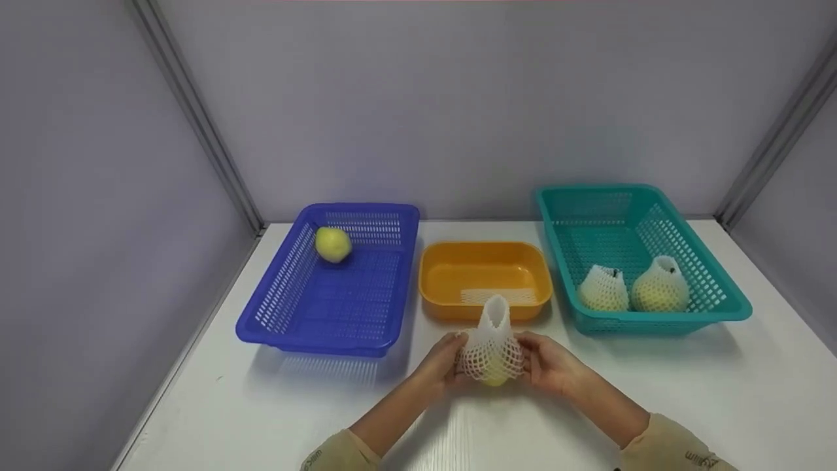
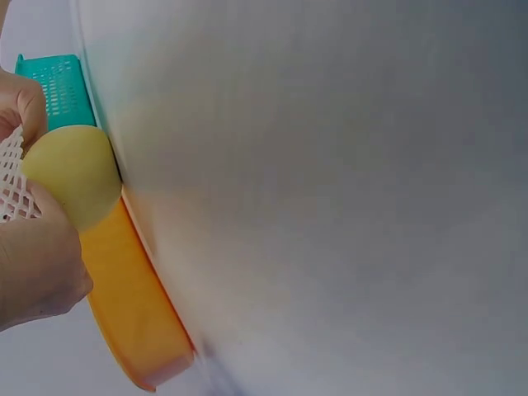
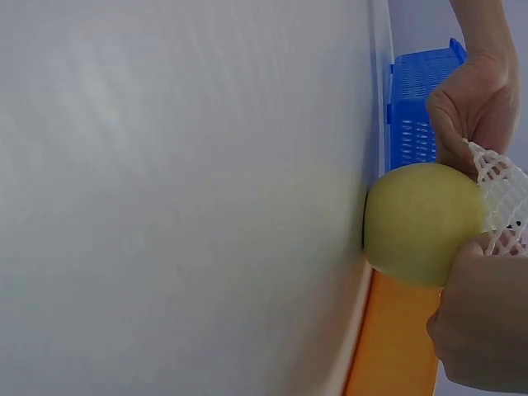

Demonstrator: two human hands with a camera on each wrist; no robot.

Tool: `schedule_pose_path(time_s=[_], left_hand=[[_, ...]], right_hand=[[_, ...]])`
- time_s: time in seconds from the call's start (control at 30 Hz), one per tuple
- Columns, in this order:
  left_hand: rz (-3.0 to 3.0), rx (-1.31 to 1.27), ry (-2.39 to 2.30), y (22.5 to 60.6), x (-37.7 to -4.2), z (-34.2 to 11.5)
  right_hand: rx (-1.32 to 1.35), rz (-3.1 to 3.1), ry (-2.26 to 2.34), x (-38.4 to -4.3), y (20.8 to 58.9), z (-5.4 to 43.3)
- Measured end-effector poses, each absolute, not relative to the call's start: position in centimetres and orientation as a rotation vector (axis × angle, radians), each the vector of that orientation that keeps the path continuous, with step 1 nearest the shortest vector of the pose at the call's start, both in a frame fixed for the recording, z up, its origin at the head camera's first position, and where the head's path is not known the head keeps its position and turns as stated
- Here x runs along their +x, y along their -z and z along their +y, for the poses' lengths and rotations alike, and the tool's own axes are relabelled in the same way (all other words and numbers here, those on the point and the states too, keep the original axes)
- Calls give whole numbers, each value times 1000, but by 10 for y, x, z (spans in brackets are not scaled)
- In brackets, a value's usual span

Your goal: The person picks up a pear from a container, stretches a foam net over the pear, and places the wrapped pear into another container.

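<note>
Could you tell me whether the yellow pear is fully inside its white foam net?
Partly out: the yellow pear bulges bare from the white foam net.

There is small dark writing on both sleeves, seen from the head camera. On the left sleeve (image 1: 333,454), just behind the left hand's arm, the print is too small and blurry to read for sure. On the right sleeve (image 1: 680,448), behind the right hand's arm, there is dark print too, also too blurry to read. The baskets, the tray and the fruit show no words or numbers.
</note>
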State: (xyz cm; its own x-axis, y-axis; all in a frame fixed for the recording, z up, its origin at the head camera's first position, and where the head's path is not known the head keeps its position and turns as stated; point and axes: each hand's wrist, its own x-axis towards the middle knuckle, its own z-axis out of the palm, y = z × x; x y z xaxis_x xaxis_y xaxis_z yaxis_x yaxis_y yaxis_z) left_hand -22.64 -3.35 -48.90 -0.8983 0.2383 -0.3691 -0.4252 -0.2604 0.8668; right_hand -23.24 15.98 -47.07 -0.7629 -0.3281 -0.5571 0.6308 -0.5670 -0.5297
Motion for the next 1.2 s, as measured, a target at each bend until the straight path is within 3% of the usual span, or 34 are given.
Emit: schedule_pose_path(time_s=[0.37,0.83,1.2], left_hand=[[1714,-343,-2160,501,-228,-30],[1933,-309,-1917,511,-242,-33],[2066,-142,-1766,506,-248,-46]], right_hand=[[575,1169,2241,-236,483,158],[645,1432,2129,-243,499,156],[249,1582,1954,-250,498,175]])
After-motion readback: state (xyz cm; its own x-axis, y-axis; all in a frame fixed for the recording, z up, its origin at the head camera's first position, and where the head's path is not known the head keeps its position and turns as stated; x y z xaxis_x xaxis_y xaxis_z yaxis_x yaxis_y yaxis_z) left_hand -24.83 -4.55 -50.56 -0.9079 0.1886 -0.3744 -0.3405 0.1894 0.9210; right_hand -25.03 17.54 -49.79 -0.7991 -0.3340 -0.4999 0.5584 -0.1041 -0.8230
